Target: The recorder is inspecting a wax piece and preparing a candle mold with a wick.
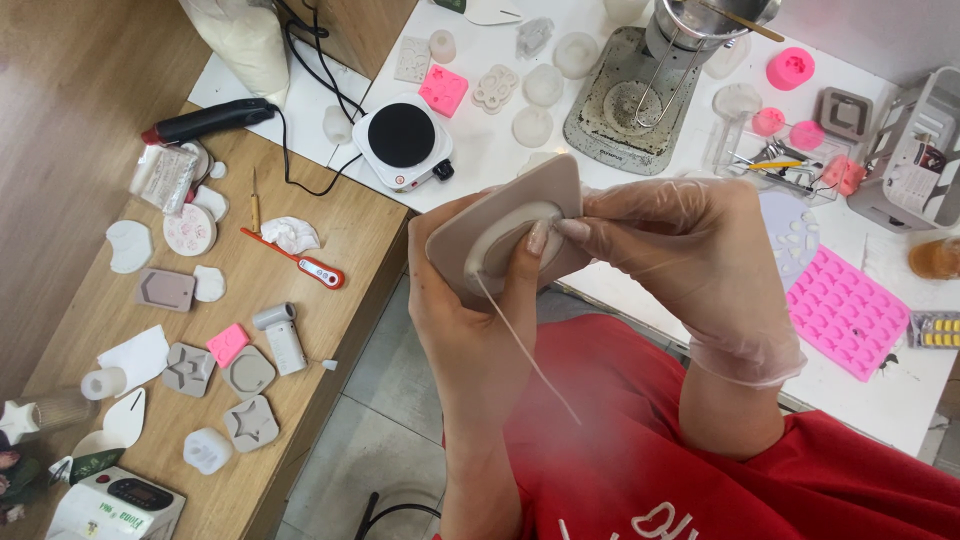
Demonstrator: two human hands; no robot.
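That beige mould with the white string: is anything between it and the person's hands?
Nothing visible. The bare left hand grips the beige mould directly; only a thin clear glove covers the right hand, whose fingertips pinch the white string at it.

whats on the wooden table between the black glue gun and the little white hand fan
In the head view, a red-and-white probe thermometer lies between the glue gun and the fan, with a crumpled white wad touching it and a thin wooden-handled tool nearby.

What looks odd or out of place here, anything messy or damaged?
The metal plate under the pot on the white table is stained and crusted. A wick dangles loose from the mould held in the left hand. Only the right hand is gloved.
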